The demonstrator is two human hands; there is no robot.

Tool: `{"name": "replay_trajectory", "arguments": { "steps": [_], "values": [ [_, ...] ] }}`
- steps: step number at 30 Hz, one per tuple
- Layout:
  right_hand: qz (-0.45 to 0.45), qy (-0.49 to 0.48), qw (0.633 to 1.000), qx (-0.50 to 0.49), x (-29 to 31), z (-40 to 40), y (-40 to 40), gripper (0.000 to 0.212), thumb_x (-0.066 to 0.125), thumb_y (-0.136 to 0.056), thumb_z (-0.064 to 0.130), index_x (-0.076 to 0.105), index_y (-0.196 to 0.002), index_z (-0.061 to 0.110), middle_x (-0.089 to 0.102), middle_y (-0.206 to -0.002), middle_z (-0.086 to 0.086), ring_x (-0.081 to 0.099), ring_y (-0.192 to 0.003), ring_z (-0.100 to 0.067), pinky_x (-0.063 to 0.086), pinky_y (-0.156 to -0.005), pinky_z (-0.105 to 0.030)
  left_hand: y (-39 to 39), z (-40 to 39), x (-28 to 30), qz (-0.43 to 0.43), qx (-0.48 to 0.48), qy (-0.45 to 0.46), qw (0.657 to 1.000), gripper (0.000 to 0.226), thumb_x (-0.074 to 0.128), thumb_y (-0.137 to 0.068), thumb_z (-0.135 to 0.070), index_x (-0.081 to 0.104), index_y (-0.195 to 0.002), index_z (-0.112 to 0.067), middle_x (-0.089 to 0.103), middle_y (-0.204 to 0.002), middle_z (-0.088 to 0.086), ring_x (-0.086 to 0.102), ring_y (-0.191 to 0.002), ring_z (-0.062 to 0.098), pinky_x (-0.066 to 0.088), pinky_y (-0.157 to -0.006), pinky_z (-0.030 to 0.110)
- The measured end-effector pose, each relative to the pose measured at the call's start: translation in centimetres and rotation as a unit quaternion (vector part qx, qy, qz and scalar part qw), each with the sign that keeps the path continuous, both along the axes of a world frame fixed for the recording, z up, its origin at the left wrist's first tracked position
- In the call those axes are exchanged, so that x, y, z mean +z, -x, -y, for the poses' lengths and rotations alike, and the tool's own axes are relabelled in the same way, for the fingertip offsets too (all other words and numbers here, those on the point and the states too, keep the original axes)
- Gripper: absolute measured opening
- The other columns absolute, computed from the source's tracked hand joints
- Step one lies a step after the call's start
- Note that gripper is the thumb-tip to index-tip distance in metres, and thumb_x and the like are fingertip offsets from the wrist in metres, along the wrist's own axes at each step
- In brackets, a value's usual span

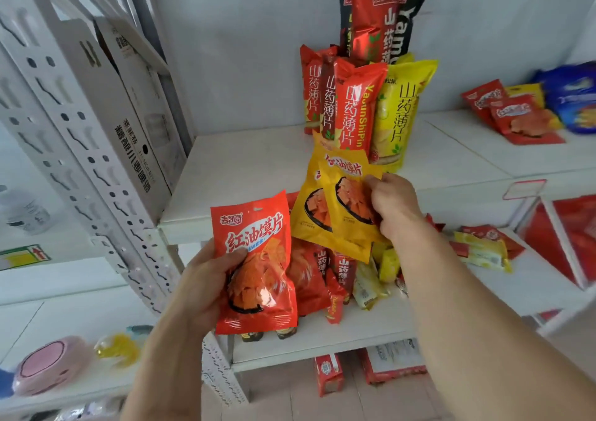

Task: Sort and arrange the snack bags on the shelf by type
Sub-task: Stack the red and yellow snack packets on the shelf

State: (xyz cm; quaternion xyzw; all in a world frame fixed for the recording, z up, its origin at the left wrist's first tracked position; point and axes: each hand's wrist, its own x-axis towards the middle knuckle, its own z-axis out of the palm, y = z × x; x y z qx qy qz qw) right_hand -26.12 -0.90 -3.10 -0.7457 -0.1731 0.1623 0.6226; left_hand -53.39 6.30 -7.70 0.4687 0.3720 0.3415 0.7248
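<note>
Snack bags are spread over a white shelf (258, 159) at several levels, and the sorting is, I judge, only partly done. Largest is the tall group standing at the back of the upper board: a red-and-black bag (380, 17) leaning on the wall, with three red bags (351, 111) and one yellow bag (403, 108) upright in front of it, touching one another. On the board below lies an unsorted heap (348, 278) of red and yellow packs, partly hidden behind the held bags. Far right, a small blurred pile (516, 114) of red, yellow and blue packs sits well apart.

The left hand (206, 278) grips one red pouch (254, 262), thumb across its front, held upright in front of the shelf edge. The right hand (393, 204) pinches two yellow pouches (338, 208) together by their right side, fanned and tilted, just before the upper board's front edge.

Risks from here — the yellow pair is held by one edge only, so the front pouch could slide out and drop onto the heap below. Setting them down close to the upright row could nudge the tall bags; they lean on each other, so one push may topple the lot. The red pouch also resembles the red bags behind in colour — placing it by colour rather than type would mix the groups.
</note>
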Motion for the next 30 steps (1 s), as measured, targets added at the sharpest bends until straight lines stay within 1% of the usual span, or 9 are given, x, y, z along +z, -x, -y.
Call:
{"name": "replay_trajectory", "arguments": {
  "steps": [3,7,12,14,17,20,24,27,30],
  "values": [
    [0.006,0.015,0.999,-0.041,0.1,3.5,-2.1,0.02,0.057,-0.095,0.026,0.067,-0.089,0.009,0.068,-0.094,-0.008,0.063,-0.087,-0.027,0.052,-0.078,-0.039,-2.8,1.5,-0.6,-0.006,-0.041,0.001,0.999,0.028,0.062,-0.093,-0.004,0.065,-0.12,-0.01,0.075,-0.109,0.017,0.073,-0.095,0.037,0.057,-0.081,0.047],
    [0.019,0.019,0.995,-0.091,0.7,7.8,-6.0,0.016,0.058,-0.095,0.024,0.067,-0.088,0.011,0.067,-0.095,-0.009,0.063,-0.089,-0.027,0.051,-0.078,-0.037,-7.7,3.6,-0.2,0.002,-0.1,-0.009,0.995,0.029,0.062,-0.093,-0.004,0.065,-0.121,-0.01,0.075,-0.108,0.015,0.073,-0.095,0.036,0.058,-0.08,0.046],
    [0.038,0.008,0.99,-0.134,1.8,11.8,-12.6,0.025,0.061,-0.092,0.025,0.059,-0.071,0.012,0.066,-0.09,-0.012,0.062,-0.084,-0.027,0.048,-0.072,-0.036,-15.0,6.2,1.1,0.018,-0.135,-0.038,0.99,0.029,0.06,-0.093,-0.002,0.065,-0.121,-0.01,0.076,-0.108,0.013,0.074,-0.096,0.033,0.058,-0.079,0.042],
    [0.037,-0.001,0.989,-0.142,2.3,13.0,-15.8,0.028,0.061,-0.093,0.026,0.057,-0.068,0.013,0.065,-0.086,-0.01,0.061,-0.083,-0.026,0.047,-0.072,-0.035,-18.1,7.2,1.5,0.021,-0.142,-0.05,0.988,0.028,0.058,-0.094,-0.001,0.066,-0.119,-0.01,0.076,-0.107,0.013,0.074,-0.096,0.032,0.057,-0.08,0.041],
    [0.031,-0.03,0.991,-0.13,3.0,14.3,-21.1,0.022,0.061,-0.092,0.024,0.063,-0.073,0.014,0.067,-0.084,-0.006,0.063,-0.084,-0.026,0.052,-0.075,-0.035,-23.3,8.6,1.7,0.02,-0.133,-0.065,0.989,0.03,0.059,-0.093,-0.001,0.066,-0.121,-0.01,0.075,-0.11,0.013,0.073,-0.099,0.032,0.057,-0.084,0.043],
    [0.031,-0.049,0.992,-0.115,3.7,15.4,-26.4,0.025,0.059,-0.094,0.02,0.058,-0.068,0.017,0.062,-0.077,0.0,0.059,-0.083,-0.023,0.044,-0.071,-0.031,-28.9,10.0,2.0,0.018,-0.111,-0.066,0.991,0.031,0.06,-0.093,-0.001,0.066,-0.121,-0.011,0.075,-0.111,0.012,0.072,-0.102,0.033,0.056,-0.087,0.045],
    [0.032,-0.046,0.995,-0.088,4.4,16.1,-33.1,0.012,0.056,-0.097,0.023,0.066,-0.095,0.018,0.065,-0.1,-0.002,0.061,-0.095,-0.024,0.047,-0.081,-0.033,-35.9,12.0,3.0,0.028,-0.09,-0.06,0.994,0.028,0.059,-0.093,0.0,0.066,-0.117,-0.011,0.076,-0.108,0.012,0.073,-0.097,0.031,0.058,-0.081,0.041],
    [0.036,-0.041,0.996,-0.075,4.7,16.0,-38.1,0.012,0.055,-0.097,0.025,0.063,-0.093,0.017,0.066,-0.104,-0.004,0.06,-0.095,-0.024,0.044,-0.079,-0.033,-40.5,12.9,3.7,0.034,-0.073,-0.06,0.995,0.027,0.059,-0.093,0.001,0.067,-0.115,-0.012,0.077,-0.104,0.009,0.075,-0.092,0.027,0.059,-0.074,0.037],
    [0.035,-0.033,0.996,-0.073,4.8,15.8,-42.4,0.014,0.055,-0.097,0.028,0.064,-0.096,0.017,0.066,-0.103,-0.004,0.061,-0.095,-0.025,0.046,-0.079,-0.033,-44.7,13.1,4.3,0.024,-0.057,-0.054,0.997,0.027,0.061,-0.093,0.0,0.067,-0.116,-0.013,0.077,-0.105,0.009,0.074,-0.094,0.029,0.059,-0.076,0.039]
  ]
}}
